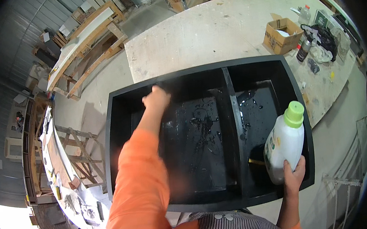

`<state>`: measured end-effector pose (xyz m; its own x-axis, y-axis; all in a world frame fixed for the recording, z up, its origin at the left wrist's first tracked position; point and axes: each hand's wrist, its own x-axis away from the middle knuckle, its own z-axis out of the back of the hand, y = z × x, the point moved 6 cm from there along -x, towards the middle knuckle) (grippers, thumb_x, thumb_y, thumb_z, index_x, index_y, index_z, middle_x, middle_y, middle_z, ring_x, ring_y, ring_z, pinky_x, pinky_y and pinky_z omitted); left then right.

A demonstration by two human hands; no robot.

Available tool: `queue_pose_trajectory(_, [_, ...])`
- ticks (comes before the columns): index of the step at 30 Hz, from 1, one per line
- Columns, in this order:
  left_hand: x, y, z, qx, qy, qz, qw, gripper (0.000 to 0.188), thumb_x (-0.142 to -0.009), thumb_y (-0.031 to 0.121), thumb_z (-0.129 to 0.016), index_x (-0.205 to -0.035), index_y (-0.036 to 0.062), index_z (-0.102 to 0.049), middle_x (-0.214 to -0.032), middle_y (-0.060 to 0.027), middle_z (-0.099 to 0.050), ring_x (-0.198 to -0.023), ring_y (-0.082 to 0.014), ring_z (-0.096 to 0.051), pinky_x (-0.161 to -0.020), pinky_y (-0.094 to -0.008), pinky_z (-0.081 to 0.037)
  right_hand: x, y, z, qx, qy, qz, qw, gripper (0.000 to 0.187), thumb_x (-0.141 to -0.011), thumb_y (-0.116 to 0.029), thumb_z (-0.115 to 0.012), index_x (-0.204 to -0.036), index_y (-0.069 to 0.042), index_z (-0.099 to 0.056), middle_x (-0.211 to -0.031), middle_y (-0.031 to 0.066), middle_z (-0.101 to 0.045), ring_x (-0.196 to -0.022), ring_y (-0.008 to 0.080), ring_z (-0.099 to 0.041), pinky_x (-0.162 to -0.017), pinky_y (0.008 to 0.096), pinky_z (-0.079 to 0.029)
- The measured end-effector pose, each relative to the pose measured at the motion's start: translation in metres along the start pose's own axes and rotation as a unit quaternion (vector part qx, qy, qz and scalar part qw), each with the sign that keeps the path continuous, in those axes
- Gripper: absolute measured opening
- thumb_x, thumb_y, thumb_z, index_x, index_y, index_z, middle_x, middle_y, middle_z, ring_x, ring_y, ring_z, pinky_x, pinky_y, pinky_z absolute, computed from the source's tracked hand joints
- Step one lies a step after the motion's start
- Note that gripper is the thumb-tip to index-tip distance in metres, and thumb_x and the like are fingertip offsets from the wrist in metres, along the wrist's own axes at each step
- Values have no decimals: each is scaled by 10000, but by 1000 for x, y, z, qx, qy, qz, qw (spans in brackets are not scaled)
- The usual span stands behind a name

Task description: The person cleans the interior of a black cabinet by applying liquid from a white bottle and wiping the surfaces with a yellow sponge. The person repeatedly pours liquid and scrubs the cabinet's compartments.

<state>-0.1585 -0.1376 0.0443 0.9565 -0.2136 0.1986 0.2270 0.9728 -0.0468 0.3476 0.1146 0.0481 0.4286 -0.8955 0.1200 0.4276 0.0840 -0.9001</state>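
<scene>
A large black two-compartment box, like a double sink, lies before me. Small puddles and drops of clear liquid are spread over the floors of both compartments. My right hand grips a white plastic bottle with a light green cap, low on its body. The bottle leans slightly over the right compartment, cap on. My left hand reaches over the far left part of the bigger compartment, near the far wall. Its fingers look curled and slightly blurred; what they hold, if anything, is hidden.
A narrow yellow strip shows in the right compartment beside the bottle. Beyond the box stretches a pale worktable, bearing a cardboard box, a dark bottle and crumpled bags. Wooden trestles stand on the left.
</scene>
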Motion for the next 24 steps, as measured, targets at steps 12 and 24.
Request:
queue_pose_trajectory(12, [308, -64, -51, -36, 18, -35, 999, 802, -902, 436, -645, -1348, -154, -334, -1037, -303, -666, -1004, -410, -678, -1090, -635, -325, -1, -12, -8, -59, -40, 67, 995, 277, -870, -35, -646, -1118, 41, -550, -1043, 119, -630, -964, 178, -578, -895, 318, -456])
queue_pose_trajectory(24, [336, -136, -69, 343, -286, -99, 889, 555, -1048, 405, -383, -1379, -31, -472, -1173, -148, -624, -1062, -240, -550, -1026, -358, -363, -4, -8, -11, -74, -52, 86, 992, 309, -912, -111, -653, -1163, 40, -556, -1090, 120, -642, -995, 175, -583, -914, 322, -463])
